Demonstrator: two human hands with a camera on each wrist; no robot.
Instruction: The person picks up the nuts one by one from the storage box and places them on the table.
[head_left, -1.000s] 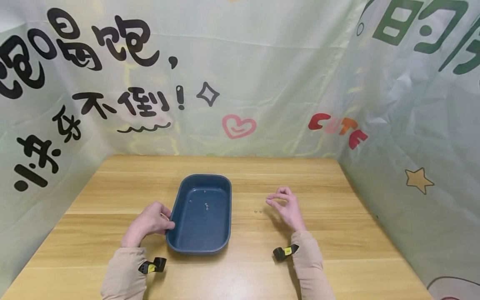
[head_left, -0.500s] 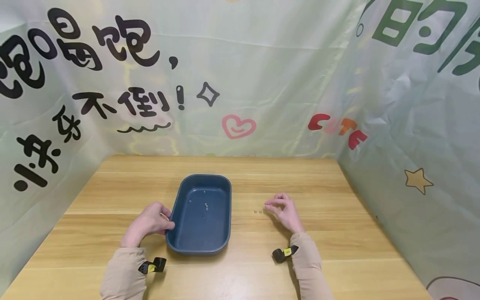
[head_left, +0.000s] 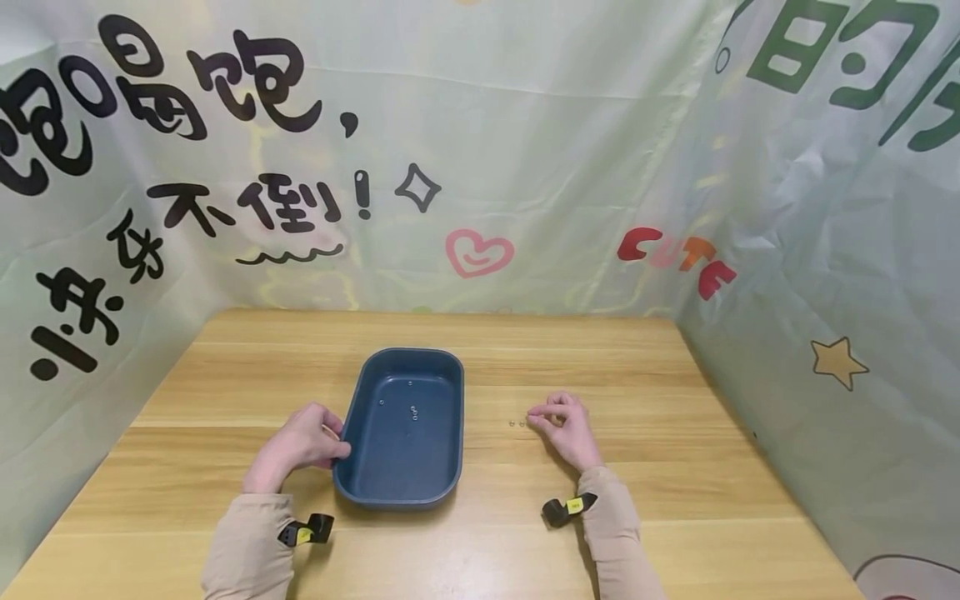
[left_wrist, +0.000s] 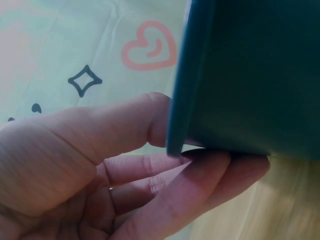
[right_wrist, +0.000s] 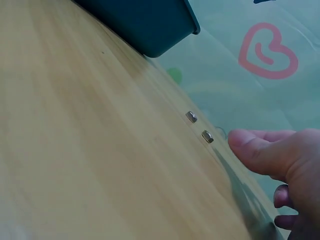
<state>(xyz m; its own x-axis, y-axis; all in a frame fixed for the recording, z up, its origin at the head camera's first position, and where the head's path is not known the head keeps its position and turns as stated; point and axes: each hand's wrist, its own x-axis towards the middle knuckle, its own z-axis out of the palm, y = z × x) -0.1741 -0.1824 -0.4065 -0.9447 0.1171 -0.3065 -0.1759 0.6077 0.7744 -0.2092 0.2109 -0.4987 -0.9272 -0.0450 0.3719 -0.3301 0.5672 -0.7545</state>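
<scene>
A dark blue tray (head_left: 397, 492) stands left of centre on the wooden table. My left hand (head_left: 303, 442) grips its left side near the front; in the left wrist view the thumb is at the tray's rim (left_wrist: 181, 100) and the fingers lie under it. Several tiny metal nuts (head_left: 413, 413) lie on the tray's floor. Right of the tray, two nuts (right_wrist: 191, 117) rest side by side on the table. Close beside them, my right hand (head_left: 567, 429) has thumb and index finger pinched together, a small ring-shaped nut (right_wrist: 221, 132) showing faintly at the tips.
The wooden table (head_left: 705, 467) reaches back to a printed cloth (head_left: 525, 167), which also rises on the left and right sides. A wrist camera (head_left: 567, 509) is strapped on the right sleeve and another camera (head_left: 306, 531) on the left one.
My right hand has moved slightly left and down toward the two nuts on the table, its thumb and index finger still together. The left hand and the tray have stayed in place.
</scene>
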